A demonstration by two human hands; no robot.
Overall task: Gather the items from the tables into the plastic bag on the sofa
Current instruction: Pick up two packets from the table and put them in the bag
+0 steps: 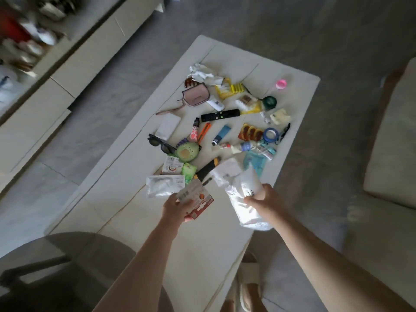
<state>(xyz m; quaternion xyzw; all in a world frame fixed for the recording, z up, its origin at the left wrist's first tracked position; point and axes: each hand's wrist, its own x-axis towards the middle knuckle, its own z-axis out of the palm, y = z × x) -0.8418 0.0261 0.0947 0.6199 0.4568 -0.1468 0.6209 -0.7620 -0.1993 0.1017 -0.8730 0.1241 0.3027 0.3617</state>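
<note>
**tidy_tom:** So where was the stuff at that point? And how would those packets handle?

**bagsnatcher:** Nearly everything was on the white table (225, 64), piled mid-top: black remote (220, 115), pink pouch (196, 97), sunglasses (160, 143), avocado plushie (187, 152), blue tape roll (270, 134) and more. The sofa (391, 154) sat off to the right, well apart; I couldn't make out a bag on it.

**tidy_tom:** Hands?

**bagsnatcher:** Left hand (175, 210) was curled round a flat red-and-white snack packet (195, 200), pinching it by the near edge. Right hand (265, 198) was closed on a soft white plastic pack (244, 199), gripped about the middle, its lower end hanging floppy over the table's edge.

**tidy_tom:** Tricky?

**bagsnatcher:** I'd say no. Both looked light and crinkly, probably a bit slick, so a firm edge pinch should do. The white one would sag, so holding mid-body seemed sensible. The remote and sunglasses looked like the stiff, breakable ones; I'd lift those by the body, not the ends.
</note>
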